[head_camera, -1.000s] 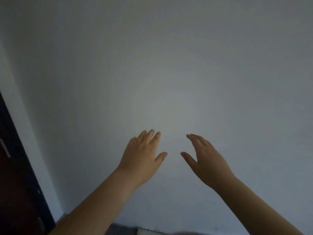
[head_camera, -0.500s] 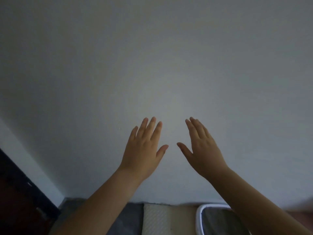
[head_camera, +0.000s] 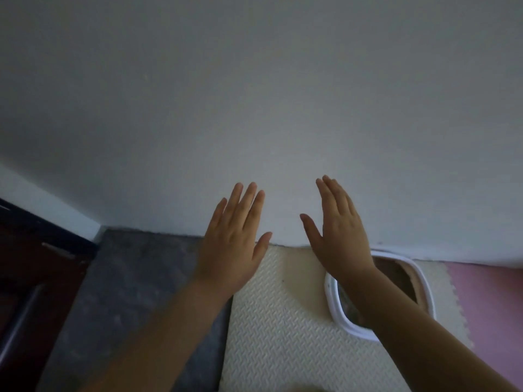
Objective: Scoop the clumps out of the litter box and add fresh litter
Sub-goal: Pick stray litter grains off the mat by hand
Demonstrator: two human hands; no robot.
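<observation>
- My left hand (head_camera: 232,239) is raised, fingers straight and close together, holding nothing.
- My right hand (head_camera: 339,233) is the same, thumb spread.
- The white-rimmed litter box (head_camera: 334,306) sits on the cream mat (head_camera: 277,335) against the wall (head_camera: 254,94), under my right forearm.
- A pink mat (head_camera: 489,301) lies beside it.

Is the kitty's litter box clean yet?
Not yet; nothing looks done. The left hand and right hand are open and hold nothing. The litter box sits on the cream mat. Scooping and adding fresh litter are both left; no scoop shows.
</observation>
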